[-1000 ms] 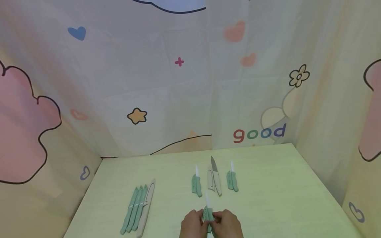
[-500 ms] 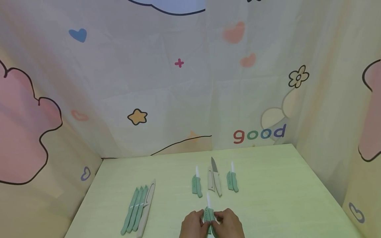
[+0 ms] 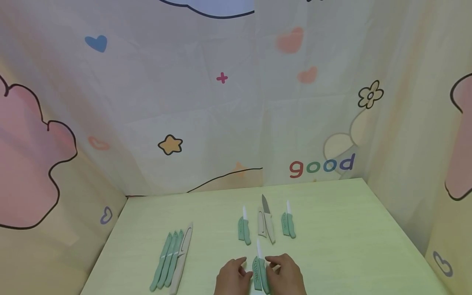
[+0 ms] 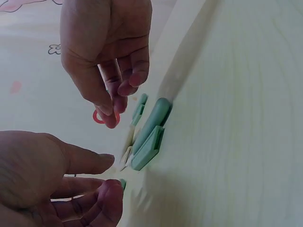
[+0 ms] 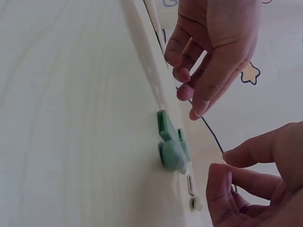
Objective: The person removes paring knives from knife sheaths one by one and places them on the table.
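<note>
A small knife (image 3: 263, 273) with a green handle and white blade lies at the table's near edge. Its green sheath (image 3: 256, 273) lies along its left side. My left hand (image 3: 233, 276) is just left of the sheath, its fingers loosely bent around nothing. To the right of the handle hovers my right hand (image 3: 285, 273), thumb and forefinger parted. In the left wrist view both hands are off the green knife handle (image 4: 154, 120) and the sheath (image 4: 149, 151). The right wrist view shows the handle (image 5: 173, 155) end-on, below the fingers.
Beyond my hands lie a green knife with its sheath (image 3: 241, 229), a beige knife (image 3: 270, 227) with its sheath (image 3: 261, 223), and another green pair (image 3: 290, 225). At left, several green sheathed knives (image 3: 166, 262) lie beside a long beige one (image 3: 180, 262). A printed curtain (image 3: 221, 114) hangs behind.
Both hands have let go of the green knife and sheath and drawn apart, the left hand moving leftward. The knife and sheath stay side by side on the table.
</note>
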`<state>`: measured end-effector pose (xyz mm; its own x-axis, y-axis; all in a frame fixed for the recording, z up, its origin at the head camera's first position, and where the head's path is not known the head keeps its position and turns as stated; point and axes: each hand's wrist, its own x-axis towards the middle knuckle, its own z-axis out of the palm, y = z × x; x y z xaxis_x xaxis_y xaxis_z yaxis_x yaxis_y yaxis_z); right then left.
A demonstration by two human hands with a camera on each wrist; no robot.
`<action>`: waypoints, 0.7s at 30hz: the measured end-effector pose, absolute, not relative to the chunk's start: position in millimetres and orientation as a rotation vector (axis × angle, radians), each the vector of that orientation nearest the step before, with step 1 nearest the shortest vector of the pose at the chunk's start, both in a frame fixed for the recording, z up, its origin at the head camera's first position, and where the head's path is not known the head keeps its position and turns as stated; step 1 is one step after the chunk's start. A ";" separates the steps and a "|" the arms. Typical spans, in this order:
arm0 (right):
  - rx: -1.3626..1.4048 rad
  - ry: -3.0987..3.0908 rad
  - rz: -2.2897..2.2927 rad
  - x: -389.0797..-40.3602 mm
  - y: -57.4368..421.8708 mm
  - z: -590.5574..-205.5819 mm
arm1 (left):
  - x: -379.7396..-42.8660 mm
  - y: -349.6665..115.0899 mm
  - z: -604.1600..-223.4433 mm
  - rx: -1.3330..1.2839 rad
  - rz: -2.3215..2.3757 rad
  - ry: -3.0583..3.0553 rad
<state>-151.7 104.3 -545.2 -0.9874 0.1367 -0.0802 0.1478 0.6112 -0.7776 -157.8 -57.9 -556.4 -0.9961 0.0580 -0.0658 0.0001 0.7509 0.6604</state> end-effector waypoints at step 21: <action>-0.155 1.916 -2.052 -140.5 26.6 -534.7 | -134.1 -131.2 -541.2 -0.068 1.011 3.023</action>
<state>-140.5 26.6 -534.7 -0.9401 -0.3095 -0.1428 0.1636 -0.0422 -0.9856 -134.1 -131.2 -541.2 -0.9980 -0.0550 0.0311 -0.0253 0.7983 0.6018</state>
